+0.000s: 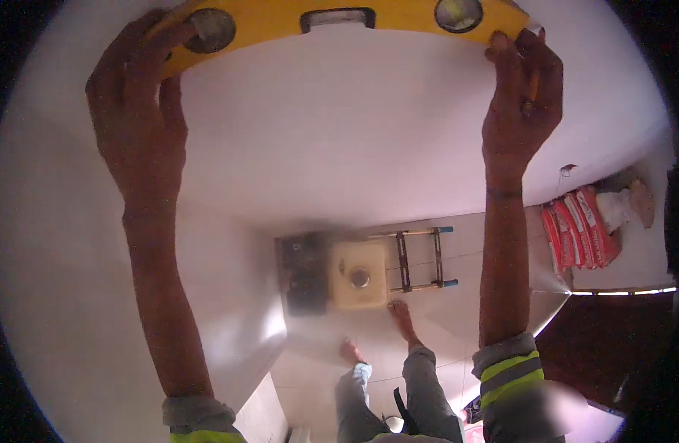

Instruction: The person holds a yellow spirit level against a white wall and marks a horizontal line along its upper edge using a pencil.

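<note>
Both hands press a yellow spirit level [339,18] flat against a white wall [354,133] along the top of the frame. Left hand [136,111] closes its grip on the left end; right hand [523,103] grips the right end, also pinching a pencil [532,87]. Lower centre: bare feet, small ladder [421,258], cream container [359,275] on the floor.

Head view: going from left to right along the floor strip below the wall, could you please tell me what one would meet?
Dark box → cream container → small ladder → red sacks.
</note>
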Motion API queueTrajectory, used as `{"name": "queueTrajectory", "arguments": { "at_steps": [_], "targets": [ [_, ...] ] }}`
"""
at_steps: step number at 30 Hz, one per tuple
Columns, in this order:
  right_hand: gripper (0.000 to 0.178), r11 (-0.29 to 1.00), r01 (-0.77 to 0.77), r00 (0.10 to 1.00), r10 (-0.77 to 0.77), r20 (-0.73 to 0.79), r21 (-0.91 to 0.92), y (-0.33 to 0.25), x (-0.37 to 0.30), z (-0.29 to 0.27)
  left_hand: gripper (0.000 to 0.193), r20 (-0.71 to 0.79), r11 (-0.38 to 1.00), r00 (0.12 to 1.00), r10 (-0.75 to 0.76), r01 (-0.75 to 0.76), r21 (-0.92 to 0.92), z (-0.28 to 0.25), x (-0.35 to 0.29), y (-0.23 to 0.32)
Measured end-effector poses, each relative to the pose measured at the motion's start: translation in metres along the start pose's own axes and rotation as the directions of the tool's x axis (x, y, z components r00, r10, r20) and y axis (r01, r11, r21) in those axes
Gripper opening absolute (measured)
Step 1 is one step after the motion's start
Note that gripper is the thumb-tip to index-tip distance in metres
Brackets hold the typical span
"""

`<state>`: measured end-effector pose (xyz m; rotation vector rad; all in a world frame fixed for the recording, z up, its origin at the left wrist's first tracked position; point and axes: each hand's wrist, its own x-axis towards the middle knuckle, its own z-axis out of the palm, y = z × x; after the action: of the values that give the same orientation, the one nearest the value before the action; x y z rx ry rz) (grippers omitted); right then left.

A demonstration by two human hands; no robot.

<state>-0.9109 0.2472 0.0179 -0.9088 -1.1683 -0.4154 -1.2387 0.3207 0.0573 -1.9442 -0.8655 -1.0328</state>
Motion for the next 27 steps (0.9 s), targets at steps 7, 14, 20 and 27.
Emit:
{"name": "queueTrajectory", "arguments": {
  "at_steps": [7, 14, 20, 27],
  "targets": [
    [0.019, 0.991, -0.061, 0.998, 0.06, 0.012, 0.119, -0.007, 0.002, 0.001, 0.038, -0.011, 0.999, 0.999, 0.047, -0.047, 0.02, -0.004, 0.001, -0.003],
    [0.019, 0.999, -0.051, 0.999, 0.051, 0.004, 0.019, -0.011, 0.004, -0.001, 0.037, -0.028, 0.995, 0.995, 0.095, -0.095, 0.035, -0.006, 0.002, -0.008],
    [0.022, 0.998, -0.06, 0.998, 0.06, -0.009, -0.012, -0.012, 0.003, -0.002, 0.038, -0.053, 0.996, 0.995, 0.086, -0.084, 0.042, -0.001, -0.001, -0.013],
    [0.023, 0.997, -0.002, 0.998, 0.007, 0.068, -0.072, -0.004, 0.004, -0.007, 0.04, -0.116, 0.983, 0.991, 0.063, -0.041, 0.181, -0.003, -0.001, 0.008]
  ]
}}
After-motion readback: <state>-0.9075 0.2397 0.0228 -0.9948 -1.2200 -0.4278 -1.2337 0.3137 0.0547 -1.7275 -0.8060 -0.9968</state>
